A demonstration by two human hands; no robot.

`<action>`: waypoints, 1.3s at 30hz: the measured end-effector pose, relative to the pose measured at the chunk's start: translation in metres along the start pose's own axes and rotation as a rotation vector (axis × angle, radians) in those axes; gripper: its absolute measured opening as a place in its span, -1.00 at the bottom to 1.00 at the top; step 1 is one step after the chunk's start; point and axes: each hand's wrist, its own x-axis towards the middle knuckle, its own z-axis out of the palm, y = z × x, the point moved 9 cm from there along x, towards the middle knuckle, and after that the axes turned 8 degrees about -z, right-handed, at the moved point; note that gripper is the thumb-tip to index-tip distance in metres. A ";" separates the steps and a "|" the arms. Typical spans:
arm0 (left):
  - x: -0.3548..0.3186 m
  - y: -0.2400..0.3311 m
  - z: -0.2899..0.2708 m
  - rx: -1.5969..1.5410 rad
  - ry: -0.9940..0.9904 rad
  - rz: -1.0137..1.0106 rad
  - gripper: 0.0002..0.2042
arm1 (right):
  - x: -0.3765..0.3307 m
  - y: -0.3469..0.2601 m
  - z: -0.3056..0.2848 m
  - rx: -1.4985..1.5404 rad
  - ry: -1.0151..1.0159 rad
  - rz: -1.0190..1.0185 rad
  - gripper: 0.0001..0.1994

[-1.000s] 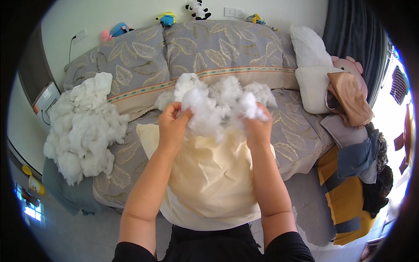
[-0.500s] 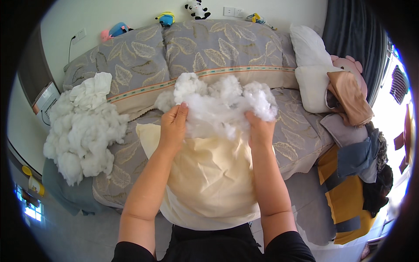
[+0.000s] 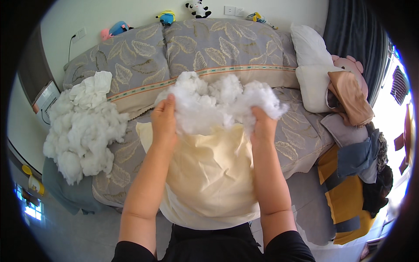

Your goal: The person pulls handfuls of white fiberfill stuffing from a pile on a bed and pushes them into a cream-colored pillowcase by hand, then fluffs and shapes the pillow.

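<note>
A fluffy mass of white fiber stuffing (image 3: 203,111) stretches between my two hands, above the upper edge of a cream cloth (image 3: 209,174) draped over my lap. My left hand (image 3: 164,117) is closed on the left end of the stuffing, thumb up. On the right end, my right hand (image 3: 263,124) grips the stuffing between thumb and fingers, partly covered by loose fibers. More clumps of stuffing rest on the sofa just behind, and cannot be told clearly apart from the held piece.
A large heap of stuffing (image 3: 85,131) lies on the left of the grey leaf-patterned sofa (image 3: 227,43). White pillows (image 3: 312,87), a brown cloth (image 3: 351,98) and piled fabrics (image 3: 358,157) are at the right. Several soft toys, including a panda (image 3: 198,8), line the sofa back.
My hands have moved apart, the left one further left and the right one slightly right. The stuffing between them is pulled wider.
</note>
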 end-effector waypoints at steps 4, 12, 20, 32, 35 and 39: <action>0.005 -0.008 0.013 0.249 -0.213 0.084 -0.86 | -0.013 0.007 0.029 -0.021 -0.206 0.187 -0.61; -0.031 -0.013 0.058 0.732 -0.361 0.331 -0.87 | -0.029 0.033 0.032 -0.258 -0.326 0.075 -0.64; -0.010 0.011 0.023 0.428 -0.176 0.308 -0.85 | -0.013 0.003 0.026 -0.084 -0.171 0.226 -0.64; -0.011 0.007 0.008 0.479 -0.047 0.214 -0.82 | -0.006 0.007 -0.001 -0.128 -0.022 0.086 -0.63; -0.009 -0.003 0.017 0.283 -0.182 0.147 -0.76 | -0.010 0.014 0.011 -0.116 -0.149 0.106 -0.64; -0.027 -0.011 0.055 0.471 -0.245 0.468 -0.76 | -0.045 0.032 0.054 -0.501 -0.564 -0.175 -0.66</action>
